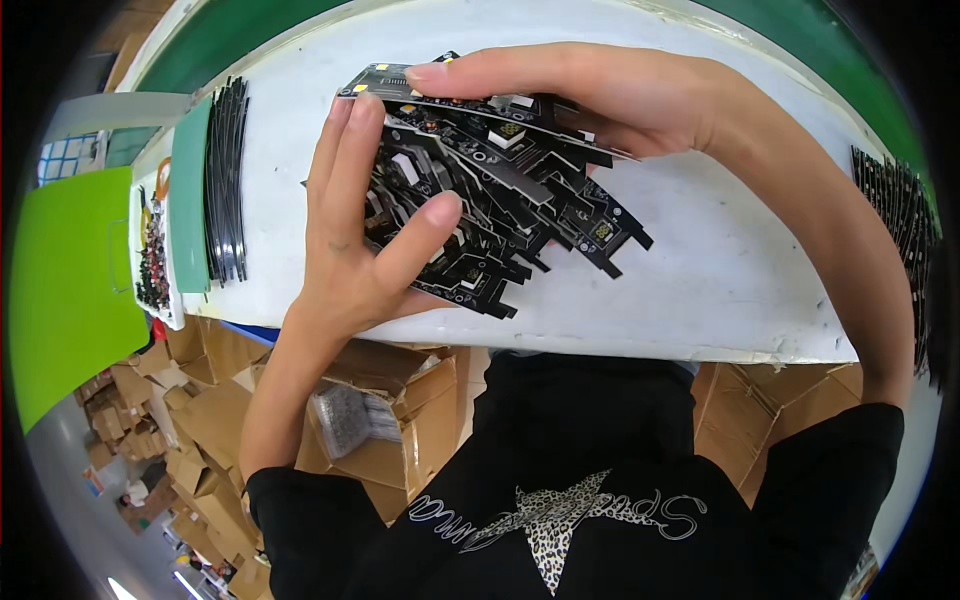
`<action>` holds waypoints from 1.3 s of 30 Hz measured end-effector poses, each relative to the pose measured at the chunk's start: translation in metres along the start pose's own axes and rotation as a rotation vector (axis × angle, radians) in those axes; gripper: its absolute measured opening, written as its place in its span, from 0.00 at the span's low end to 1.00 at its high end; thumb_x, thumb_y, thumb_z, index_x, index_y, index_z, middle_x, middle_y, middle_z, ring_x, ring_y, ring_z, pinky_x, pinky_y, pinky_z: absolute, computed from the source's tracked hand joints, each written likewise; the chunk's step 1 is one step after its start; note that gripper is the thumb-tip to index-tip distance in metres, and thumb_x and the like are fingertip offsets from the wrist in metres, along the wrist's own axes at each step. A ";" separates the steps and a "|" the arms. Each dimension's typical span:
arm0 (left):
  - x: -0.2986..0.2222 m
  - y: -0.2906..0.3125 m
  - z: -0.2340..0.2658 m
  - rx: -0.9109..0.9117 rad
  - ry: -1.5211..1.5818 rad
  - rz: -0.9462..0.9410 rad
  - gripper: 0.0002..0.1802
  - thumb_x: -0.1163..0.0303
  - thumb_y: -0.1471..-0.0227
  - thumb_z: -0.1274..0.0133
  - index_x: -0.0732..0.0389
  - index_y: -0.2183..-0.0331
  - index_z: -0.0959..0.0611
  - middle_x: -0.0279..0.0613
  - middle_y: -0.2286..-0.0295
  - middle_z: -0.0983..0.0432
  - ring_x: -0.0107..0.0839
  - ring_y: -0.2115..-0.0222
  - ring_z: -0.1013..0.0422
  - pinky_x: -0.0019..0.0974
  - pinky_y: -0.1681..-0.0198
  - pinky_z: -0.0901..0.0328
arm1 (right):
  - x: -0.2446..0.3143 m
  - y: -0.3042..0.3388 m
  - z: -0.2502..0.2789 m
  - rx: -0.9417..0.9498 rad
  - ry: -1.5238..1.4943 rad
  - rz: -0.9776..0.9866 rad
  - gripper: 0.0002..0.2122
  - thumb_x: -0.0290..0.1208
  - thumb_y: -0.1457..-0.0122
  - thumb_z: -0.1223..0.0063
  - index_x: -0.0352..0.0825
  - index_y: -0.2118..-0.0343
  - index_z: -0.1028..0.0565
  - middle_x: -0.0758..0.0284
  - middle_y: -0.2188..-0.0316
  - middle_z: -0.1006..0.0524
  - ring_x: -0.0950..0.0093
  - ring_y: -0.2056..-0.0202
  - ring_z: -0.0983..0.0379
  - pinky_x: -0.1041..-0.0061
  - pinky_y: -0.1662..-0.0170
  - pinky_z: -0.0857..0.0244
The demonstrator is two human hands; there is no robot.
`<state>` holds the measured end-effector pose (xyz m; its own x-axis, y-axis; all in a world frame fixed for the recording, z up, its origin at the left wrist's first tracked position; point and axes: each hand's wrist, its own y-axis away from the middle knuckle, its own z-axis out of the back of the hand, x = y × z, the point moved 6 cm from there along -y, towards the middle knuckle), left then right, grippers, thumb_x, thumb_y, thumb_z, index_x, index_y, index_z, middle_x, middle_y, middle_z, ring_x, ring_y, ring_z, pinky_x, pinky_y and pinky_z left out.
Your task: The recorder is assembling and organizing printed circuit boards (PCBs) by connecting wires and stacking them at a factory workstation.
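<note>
A thick, fanned bundle of black circuit boards (480, 180) is held above the white table, their notched ends pointing to the lower right. My left hand (345, 230) wraps round the left side of the bundle, thumb across the top and fingertips at the far edge. Along that far edge, my right hand (620, 90) grips a circuit board (385, 82), which carries small yellow-white parts. Its thumb or finger presses on that board's left end, while the other fingers are partly hidden behind the boards.
Long thin black strips (227, 180) lie beside a green board (190, 200) at the table's left. A white tray (172, 300) holds small loose parts. More dark strips (895, 230) line the right edge. Open cardboard boxes (430, 410) stand below the white table (720, 270).
</note>
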<state>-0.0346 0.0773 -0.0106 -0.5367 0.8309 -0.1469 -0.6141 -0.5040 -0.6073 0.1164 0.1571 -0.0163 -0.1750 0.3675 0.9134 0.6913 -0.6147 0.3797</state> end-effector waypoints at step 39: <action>-0.084 -0.095 -0.030 -0.180 0.124 -0.331 0.36 0.71 0.58 0.35 0.43 0.47 0.30 0.68 0.46 0.37 0.57 0.45 0.35 0.63 0.40 0.45 | -0.013 0.144 0.023 -0.165 -0.329 0.302 0.20 0.40 0.33 0.59 0.43 0.39 0.33 0.66 0.45 0.29 0.75 0.46 0.31 0.76 0.44 0.35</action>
<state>0.0855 0.0625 0.0358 -0.2460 0.9692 -0.0067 -0.6250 -0.1639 -0.7632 0.2341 0.0797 0.0233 0.2662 0.3405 0.9018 0.5521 -0.8207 0.1469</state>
